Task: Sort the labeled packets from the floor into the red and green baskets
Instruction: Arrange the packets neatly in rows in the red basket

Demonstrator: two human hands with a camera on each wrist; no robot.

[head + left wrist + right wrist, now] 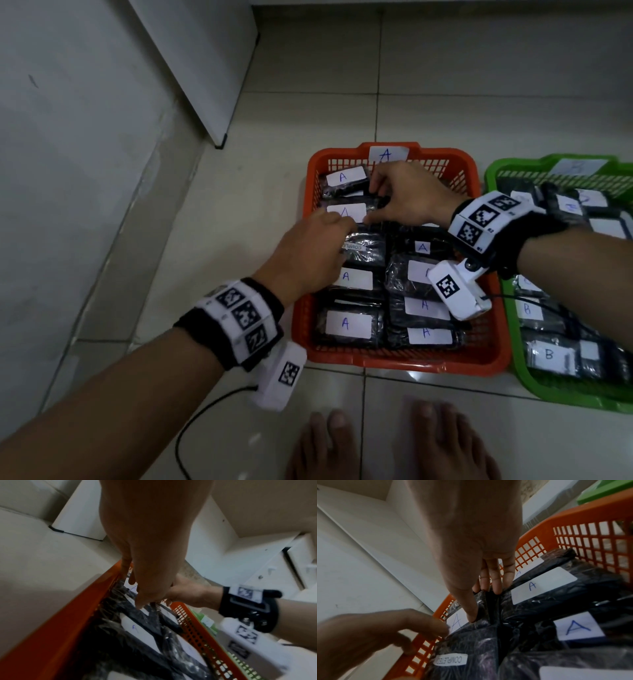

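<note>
A black packet (346, 212) bearing an A label is pinched at its right end by the right hand (411, 195), thumb and fingers closed on the wrap. Its near left edge is touched by the left hand (308, 253), fingers loosely bent. The packet is lodged in the red basket (493, 356) among other A packets. Just beside it, to the right, B packets are held in the green basket (513, 329).
</note>
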